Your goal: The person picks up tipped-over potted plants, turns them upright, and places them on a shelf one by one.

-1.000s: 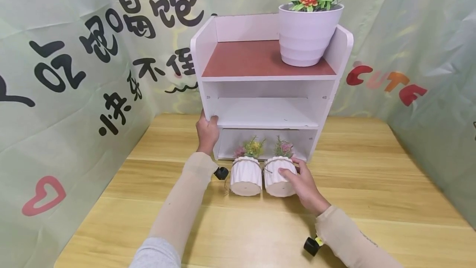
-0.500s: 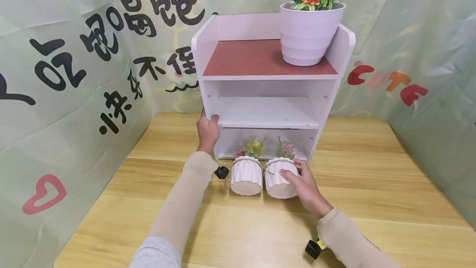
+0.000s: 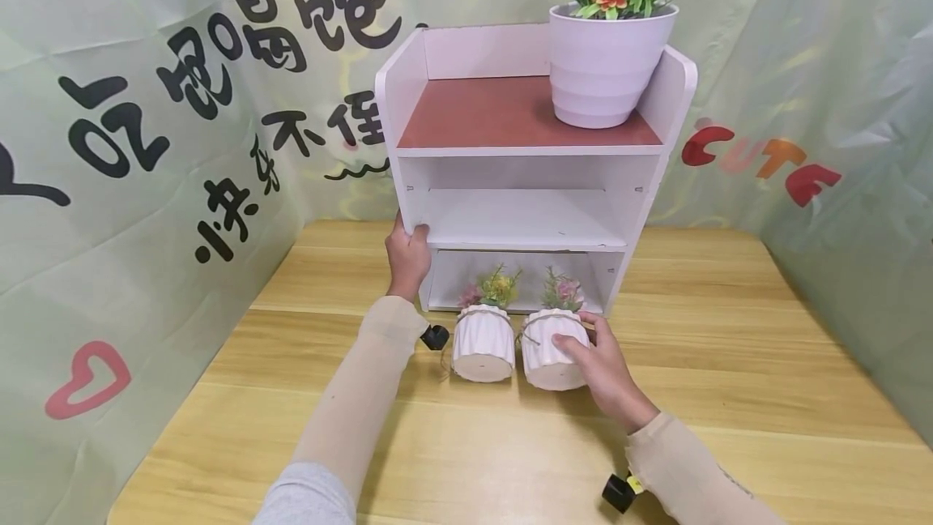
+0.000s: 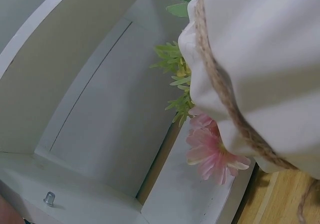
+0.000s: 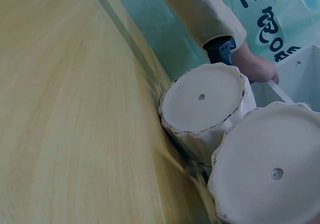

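Note:
My left hand [image 3: 408, 259] grips the left side panel of a white three-tier shelf [image 3: 528, 152], thumb on its front edge. My right hand [image 3: 605, 367] holds a small white fluted flowerpot [image 3: 541, 347] with pink flowers and twine round its rim, thumb on its near side. This pot's base faces me, and a drain hole shows in the right wrist view. Just left of it, a matching flowerpot [image 3: 483, 340] with pink and yellow flowers also has its base toward me. Both sit in front of the lowest tier; the right hand's far fingers are partly hidden.
A large white pot [image 3: 608, 71] with orange flowers stands at the right of the shelf's red-brown top. The wooden table [image 3: 452, 444] spreads around the shelf. Behind and beside it hangs a printed curtain [image 3: 175, 282]. Small black cameras sit at both wrists.
My right hand has shifted slightly right and toward me with its flowerpot, widening the gap between the two small pots. The left hand keeps its place on the shelf.

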Action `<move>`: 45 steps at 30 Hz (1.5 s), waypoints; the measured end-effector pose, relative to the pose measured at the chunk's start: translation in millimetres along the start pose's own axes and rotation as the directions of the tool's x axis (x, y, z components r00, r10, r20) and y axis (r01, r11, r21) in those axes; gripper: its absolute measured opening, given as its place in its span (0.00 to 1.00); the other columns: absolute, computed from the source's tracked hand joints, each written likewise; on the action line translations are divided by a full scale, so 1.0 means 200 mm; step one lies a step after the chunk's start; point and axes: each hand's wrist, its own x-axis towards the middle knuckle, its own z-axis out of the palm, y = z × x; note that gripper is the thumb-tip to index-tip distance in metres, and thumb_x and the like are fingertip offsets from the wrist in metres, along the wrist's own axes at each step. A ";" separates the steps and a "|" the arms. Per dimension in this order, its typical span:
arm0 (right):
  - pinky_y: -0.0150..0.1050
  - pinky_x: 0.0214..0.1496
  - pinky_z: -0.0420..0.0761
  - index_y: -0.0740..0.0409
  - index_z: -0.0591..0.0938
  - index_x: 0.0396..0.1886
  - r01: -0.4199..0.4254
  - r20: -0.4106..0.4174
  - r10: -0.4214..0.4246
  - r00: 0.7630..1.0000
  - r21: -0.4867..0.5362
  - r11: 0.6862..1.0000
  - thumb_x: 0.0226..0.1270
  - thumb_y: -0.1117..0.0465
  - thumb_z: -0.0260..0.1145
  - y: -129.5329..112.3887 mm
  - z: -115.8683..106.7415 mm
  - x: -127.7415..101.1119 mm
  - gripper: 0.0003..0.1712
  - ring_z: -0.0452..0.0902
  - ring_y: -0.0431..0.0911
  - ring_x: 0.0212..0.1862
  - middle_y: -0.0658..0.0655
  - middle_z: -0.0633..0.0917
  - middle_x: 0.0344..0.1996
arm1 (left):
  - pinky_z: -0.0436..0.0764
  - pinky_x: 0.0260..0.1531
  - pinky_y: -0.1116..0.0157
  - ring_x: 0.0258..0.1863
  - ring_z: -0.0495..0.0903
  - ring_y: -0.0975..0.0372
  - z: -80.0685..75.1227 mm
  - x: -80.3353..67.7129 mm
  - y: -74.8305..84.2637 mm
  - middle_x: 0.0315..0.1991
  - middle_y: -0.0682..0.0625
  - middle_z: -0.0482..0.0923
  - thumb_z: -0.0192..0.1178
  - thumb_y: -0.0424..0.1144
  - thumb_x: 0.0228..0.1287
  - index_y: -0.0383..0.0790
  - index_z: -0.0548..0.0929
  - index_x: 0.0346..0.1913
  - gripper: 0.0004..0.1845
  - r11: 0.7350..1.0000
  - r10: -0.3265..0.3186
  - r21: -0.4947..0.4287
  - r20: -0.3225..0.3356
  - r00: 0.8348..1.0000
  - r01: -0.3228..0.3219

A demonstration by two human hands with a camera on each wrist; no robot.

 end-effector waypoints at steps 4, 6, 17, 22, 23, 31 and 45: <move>0.34 0.43 0.76 0.67 0.57 0.68 -0.011 0.002 0.011 1.000 0.041 0.999 0.65 0.64 0.60 -0.02 0.00 -0.01 0.35 0.73 0.44 0.42 0.67 0.69 0.51 | 0.75 0.54 0.52 0.54 0.78 0.50 0.00 0.00 0.00 0.55 0.38 0.79 0.47 0.34 0.66 0.36 0.71 0.66 0.25 1.000 -0.003 -0.005 -0.001 1.000 0.003; 0.34 0.43 0.77 0.67 0.57 0.67 -0.015 0.005 0.015 1.000 0.063 0.998 0.65 0.65 0.59 -0.02 0.00 -0.01 0.34 0.73 0.44 0.41 0.67 0.69 0.51 | 0.75 0.54 0.52 0.54 0.78 0.50 0.00 0.00 0.00 0.55 0.37 0.79 0.47 0.34 0.65 0.36 0.71 0.66 0.25 1.000 -0.001 -0.004 -0.004 1.000 0.001; 0.38 0.40 0.78 0.66 0.57 0.67 -0.050 0.032 0.047 0.998 0.113 0.992 0.65 0.65 0.57 -0.02 0.01 -0.03 0.33 0.72 0.45 0.42 0.66 0.67 0.51 | 0.76 0.54 0.51 0.54 0.78 0.49 0.00 0.00 -0.01 0.55 0.38 0.79 0.47 0.34 0.66 0.36 0.71 0.66 0.24 1.000 -0.017 -0.011 0.004 1.000 0.017; 0.37 0.40 0.79 0.67 0.57 0.65 -0.032 0.032 0.028 0.999 0.137 0.990 0.65 0.65 0.57 -0.02 0.00 -0.03 0.31 0.74 0.43 0.40 0.65 0.68 0.50 | 0.77 0.53 0.51 0.52 0.79 0.49 0.00 -0.01 0.00 0.54 0.37 0.79 0.48 0.34 0.66 0.35 0.71 0.66 0.24 1.000 -0.018 -0.013 0.000 1.000 0.018; 0.37 0.40 0.80 0.68 0.57 0.64 -0.027 0.035 0.022 0.999 0.141 0.990 0.65 0.65 0.56 -0.02 0.00 -0.03 0.31 0.75 0.43 0.40 0.64 0.69 0.49 | 0.77 0.52 0.51 0.52 0.79 0.49 0.00 -0.01 0.00 0.54 0.37 0.79 0.48 0.34 0.66 0.35 0.71 0.65 0.24 1.000 -0.018 -0.011 -0.002 1.000 0.018; 0.36 0.39 0.80 0.68 0.58 0.63 0.005 0.042 -0.012 0.999 0.149 0.989 0.65 0.66 0.56 -0.05 -0.01 -0.05 0.29 0.77 0.41 0.38 0.63 0.71 0.47 | 0.76 0.53 0.51 0.53 0.79 0.49 0.00 -0.01 0.01 0.54 0.37 0.79 0.47 0.34 0.66 0.35 0.71 0.65 0.24 1.000 -0.012 -0.001 -0.004 1.000 0.012; 0.32 0.44 0.77 0.68 0.57 0.66 0.056 0.025 -0.059 0.998 0.085 0.995 0.64 0.68 0.58 -0.07 0.01 -0.07 0.33 0.72 0.43 0.44 0.67 0.67 0.55 | 0.76 0.53 0.50 0.53 0.79 0.49 0.00 0.00 0.00 0.55 0.37 0.79 0.47 0.34 0.67 0.36 0.70 0.66 0.25 1.000 -0.013 0.005 0.008 1.000 0.013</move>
